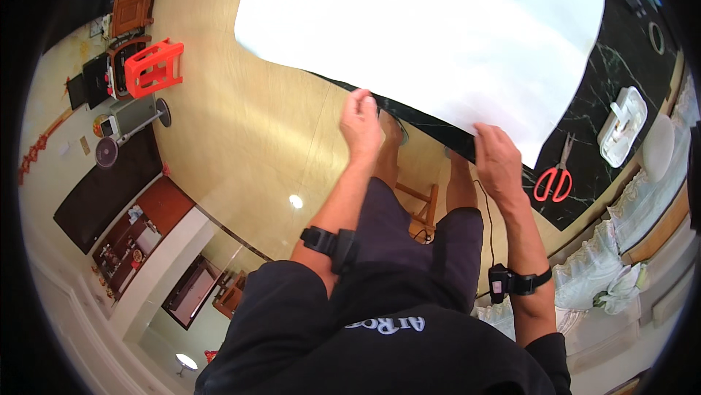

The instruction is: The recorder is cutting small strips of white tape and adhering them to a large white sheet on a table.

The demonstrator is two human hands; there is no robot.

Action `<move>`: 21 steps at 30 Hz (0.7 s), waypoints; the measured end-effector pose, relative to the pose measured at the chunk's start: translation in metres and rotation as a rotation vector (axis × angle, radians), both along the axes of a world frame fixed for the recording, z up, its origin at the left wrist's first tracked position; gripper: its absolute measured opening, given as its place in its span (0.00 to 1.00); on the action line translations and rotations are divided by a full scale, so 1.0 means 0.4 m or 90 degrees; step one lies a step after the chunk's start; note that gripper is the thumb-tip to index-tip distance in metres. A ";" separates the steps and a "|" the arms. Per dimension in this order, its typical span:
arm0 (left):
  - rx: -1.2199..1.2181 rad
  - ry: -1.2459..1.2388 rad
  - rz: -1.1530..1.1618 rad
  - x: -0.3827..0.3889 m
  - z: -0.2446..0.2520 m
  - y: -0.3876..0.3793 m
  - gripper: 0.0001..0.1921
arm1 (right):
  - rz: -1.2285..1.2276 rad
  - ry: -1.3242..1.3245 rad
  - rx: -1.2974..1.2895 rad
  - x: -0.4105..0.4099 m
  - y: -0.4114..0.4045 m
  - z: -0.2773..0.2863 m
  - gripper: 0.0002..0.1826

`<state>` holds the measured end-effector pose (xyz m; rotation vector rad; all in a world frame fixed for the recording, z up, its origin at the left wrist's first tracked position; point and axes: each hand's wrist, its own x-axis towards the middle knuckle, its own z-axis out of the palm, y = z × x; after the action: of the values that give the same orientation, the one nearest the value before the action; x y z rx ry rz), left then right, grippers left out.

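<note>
A large white sheet [416, 39], perhaps paper, spreads over a black marble-patterned tabletop [586, 176]. Its near edge runs slantwise in front of me, with a dark strip of the table showing below it. My left hand [361, 126] is at this edge, fingers curled and fingertips close together; whether they pinch the sheet is hard to see. Farther right, my right hand [498, 162] has its fingertips on the sheet's near edge, close to the right corner, the thumb partly hidden. Red-handled scissors [559, 178] lie beside that corner on the table.
On the table's right side are an open white plastic case [622, 126] and a roll of tape [656, 38]. A red plastic stool [155, 68] and a standing fan [131, 135] are off to the left. A wooden stool [424, 206] shows between my legs, and a cable [489, 220] hangs by my right arm.
</note>
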<state>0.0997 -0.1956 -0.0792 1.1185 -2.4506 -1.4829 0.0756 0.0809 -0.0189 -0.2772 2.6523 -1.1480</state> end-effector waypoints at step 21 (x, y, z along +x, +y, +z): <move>0.460 -0.084 0.180 -0.134 -0.069 -0.332 0.37 | 0.510 0.057 0.373 -0.112 -0.646 -0.033 0.12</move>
<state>0.0459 -0.3282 -0.1069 1.6181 -1.7189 -2.3140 0.0307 -0.1773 -0.0319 -1.1344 2.3936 -0.1099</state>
